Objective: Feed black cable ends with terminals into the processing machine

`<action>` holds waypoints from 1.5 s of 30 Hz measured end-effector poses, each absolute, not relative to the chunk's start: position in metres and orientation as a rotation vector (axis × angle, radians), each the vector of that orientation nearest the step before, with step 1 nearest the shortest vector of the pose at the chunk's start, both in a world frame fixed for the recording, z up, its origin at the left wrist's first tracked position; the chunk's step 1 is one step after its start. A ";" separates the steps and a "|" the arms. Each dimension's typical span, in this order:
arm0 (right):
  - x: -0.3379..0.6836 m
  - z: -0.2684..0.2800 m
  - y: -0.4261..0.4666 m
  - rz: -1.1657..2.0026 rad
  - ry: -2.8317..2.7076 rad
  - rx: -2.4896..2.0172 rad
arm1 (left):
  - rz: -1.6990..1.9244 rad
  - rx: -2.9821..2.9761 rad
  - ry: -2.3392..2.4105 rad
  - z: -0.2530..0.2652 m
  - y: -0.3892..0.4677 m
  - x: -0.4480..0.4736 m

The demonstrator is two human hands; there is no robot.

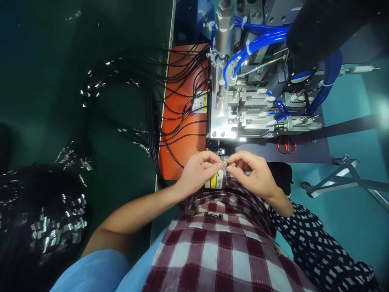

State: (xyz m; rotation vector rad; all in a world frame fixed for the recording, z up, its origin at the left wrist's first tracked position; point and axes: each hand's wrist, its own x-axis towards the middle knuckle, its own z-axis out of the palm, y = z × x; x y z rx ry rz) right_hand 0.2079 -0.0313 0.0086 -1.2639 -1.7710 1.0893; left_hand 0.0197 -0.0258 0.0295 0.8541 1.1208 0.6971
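My left hand (pixel 199 172) and my right hand (pixel 257 174) meet in front of the machine, fingertips almost touching. Between them are thin yellowish wires (pixel 225 164), pinched from both sides by thumb and forefinger. The wires' ends are too small to make out. A black cable (pixel 174 156) runs over the orange plate (pixel 182 152) and goes out of sight behind my left hand. Just below my fingers is a label with a yellow arrow (pixel 214 180). The metal front of the machine (pixel 223 129) stands right beyond the fingertips.
Several black cables (pixel 152 117) with shiny ends hang over the left edge. A large cable bundle (pixel 57 219) lies lower left. Blue air hoses (pixel 264 38) cross the machine's top. Red-handled scissors (pixel 286 145) lie at the right, near a metal stand leg (pixel 334 178).
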 end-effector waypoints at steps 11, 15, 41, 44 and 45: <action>0.198 0.008 -0.037 1.117 -1.677 -1.260 | 0.660 0.924 1.134 0.026 -0.026 0.020; 0.199 0.008 -0.037 1.111 -1.683 -1.250 | 0.633 0.936 1.110 0.026 -0.026 0.019; 0.183 -0.001 -0.048 1.123 -1.372 -1.310 | 0.723 0.853 1.068 0.022 -0.028 0.020; 0.182 0.000 -0.047 1.209 -1.302 -1.323 | 0.735 0.858 1.063 0.021 -0.028 0.019; 0.182 0.000 -0.046 1.271 -1.255 -1.329 | 0.742 0.862 1.064 0.021 -0.028 0.019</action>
